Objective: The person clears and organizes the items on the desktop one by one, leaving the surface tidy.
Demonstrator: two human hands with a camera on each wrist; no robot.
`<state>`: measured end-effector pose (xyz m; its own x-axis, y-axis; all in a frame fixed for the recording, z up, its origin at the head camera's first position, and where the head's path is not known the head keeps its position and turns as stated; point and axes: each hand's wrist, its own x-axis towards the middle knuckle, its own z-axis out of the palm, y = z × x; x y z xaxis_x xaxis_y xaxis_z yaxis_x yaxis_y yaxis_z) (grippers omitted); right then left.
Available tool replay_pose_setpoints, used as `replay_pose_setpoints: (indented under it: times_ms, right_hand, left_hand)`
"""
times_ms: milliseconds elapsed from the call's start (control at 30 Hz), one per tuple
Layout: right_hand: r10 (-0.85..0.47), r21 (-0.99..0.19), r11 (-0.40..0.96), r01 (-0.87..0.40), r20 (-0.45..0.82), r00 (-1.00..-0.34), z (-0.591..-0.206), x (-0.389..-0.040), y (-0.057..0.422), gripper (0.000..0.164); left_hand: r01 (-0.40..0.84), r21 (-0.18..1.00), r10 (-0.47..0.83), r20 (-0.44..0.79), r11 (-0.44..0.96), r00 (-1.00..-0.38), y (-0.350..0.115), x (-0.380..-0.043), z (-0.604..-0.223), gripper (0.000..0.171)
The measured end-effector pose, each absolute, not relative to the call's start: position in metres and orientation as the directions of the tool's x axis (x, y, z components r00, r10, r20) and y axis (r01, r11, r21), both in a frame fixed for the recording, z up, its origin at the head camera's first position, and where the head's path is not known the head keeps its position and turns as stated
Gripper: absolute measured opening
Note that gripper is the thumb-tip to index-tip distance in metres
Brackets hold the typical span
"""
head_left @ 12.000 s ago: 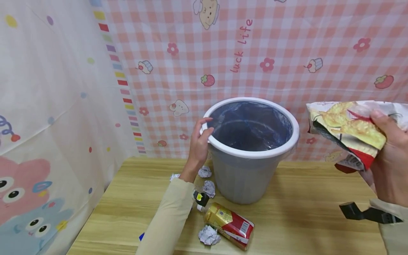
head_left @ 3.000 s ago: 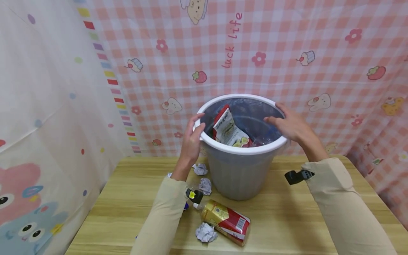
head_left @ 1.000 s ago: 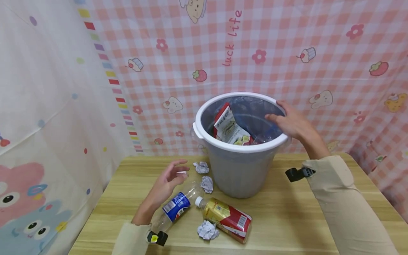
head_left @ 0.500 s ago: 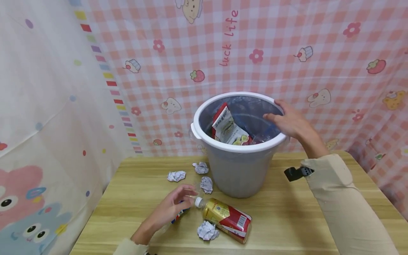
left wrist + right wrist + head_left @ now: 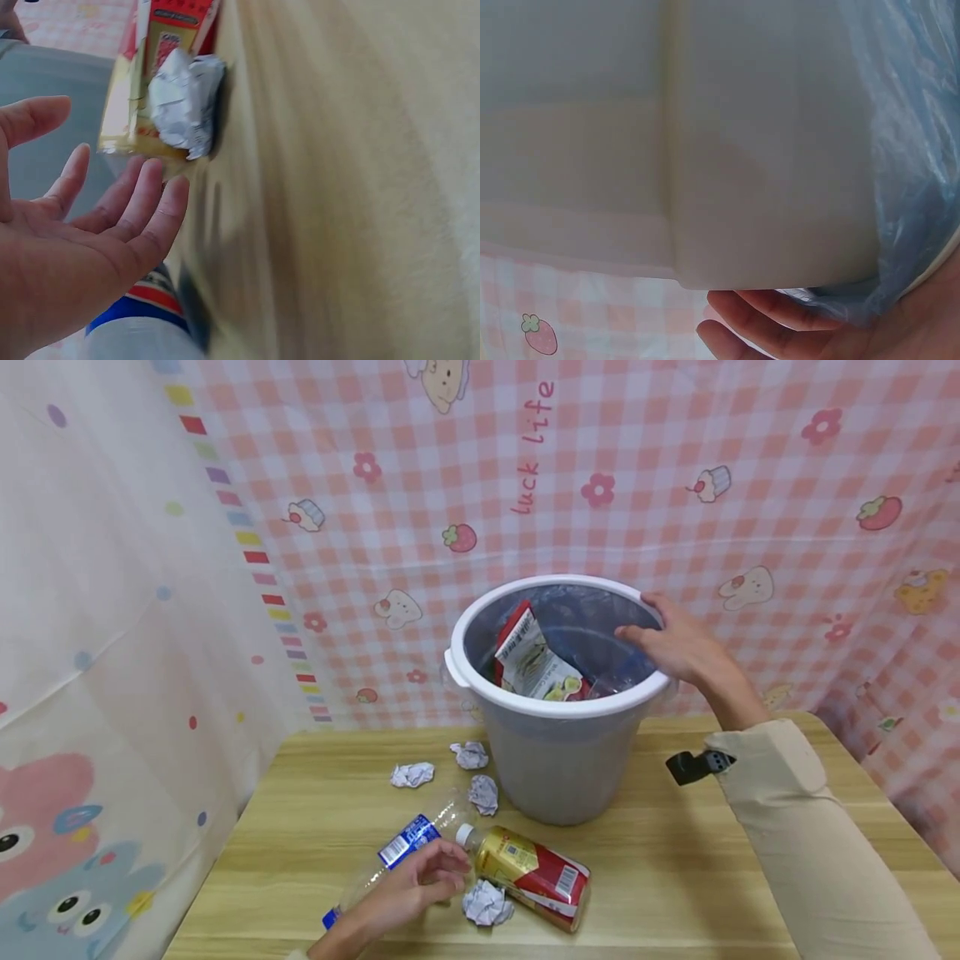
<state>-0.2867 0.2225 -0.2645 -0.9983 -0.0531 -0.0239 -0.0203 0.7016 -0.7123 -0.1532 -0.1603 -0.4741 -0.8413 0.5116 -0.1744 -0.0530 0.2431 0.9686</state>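
In the head view my right hand (image 5: 686, 647) grips the right rim of a grey trash bin (image 5: 558, 768), thumb inside and fingers outside. The right wrist view has those fingers (image 5: 757, 319) below the bin wall, beside its bluish liner (image 5: 915, 135). A snack bag (image 5: 536, 664) lies folded inside the bin. My left hand (image 5: 420, 885), fingers spread and slightly bent, hovers low over the table and holds nothing. Just beyond its fingertips are a crumpled paper ball (image 5: 180, 101) and a bottle with a gold-and-red label (image 5: 532, 877). A clear blue-labelled bottle (image 5: 408, 842) lies partly behind this hand.
More crumpled paper balls lie left of the bin: one (image 5: 412, 775) farthest left, one (image 5: 470, 755) at the back and one (image 5: 483, 795) by the bin's base. The wooden table (image 5: 675, 860) backs onto a pink checked cloth (image 5: 375, 560).
The snack bag has gone from my right hand into the bin; that hand now grips the rim. My left hand has left the rim and moved down over the bottles toward the front paper ball.
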Motion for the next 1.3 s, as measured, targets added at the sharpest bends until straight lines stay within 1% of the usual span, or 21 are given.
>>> replay_pose_setpoints:
  times_ms: [133,533,633,833,1033,1300]
  right_hand:
    - [-0.054,-0.715,0.699,-0.022,-0.021,-0.998,-0.264,-0.287,0.220,0.083]
    - [-0.054,-0.721,0.693,-0.025,-0.018,-0.998,-0.264,-0.287,0.219,0.084]
    - [-0.055,-0.721,0.692,-0.024,-0.020,-0.998,-0.264,-0.287,0.220,0.084]
    - [-0.061,-0.725,0.688,-0.032,-0.013,-0.998,-0.264,-0.286,0.221,0.083]
    - [-0.057,-0.727,0.686,-0.027,-0.017,-0.998,-0.264,-0.285,0.223,0.084]
    - [-0.058,-0.724,0.690,-0.026,-0.019,-0.998,-0.264,-0.284,0.224,0.085]
  left_hand:
    - [-0.050,0.965,0.512,-0.181,0.258,-0.840,-0.159,-0.150,-0.479,0.039]
    - [-0.065,0.949,0.436,-0.201,0.307,-0.877,-0.153,-0.146,-0.493,0.047]
    - [-0.058,0.945,0.426,-0.199,0.322,-0.883,-0.150,-0.146,-0.496,0.050]
    - [-0.004,0.924,0.417,-0.176,0.382,-0.892,-0.146,-0.145,-0.499,0.053]
    - [0.031,0.906,0.400,-0.156,0.422,-0.903,-0.143,-0.144,-0.500,0.049]
    - [0.069,0.897,0.404,-0.128,0.437,-0.906,-0.139,-0.143,-0.500,0.045]
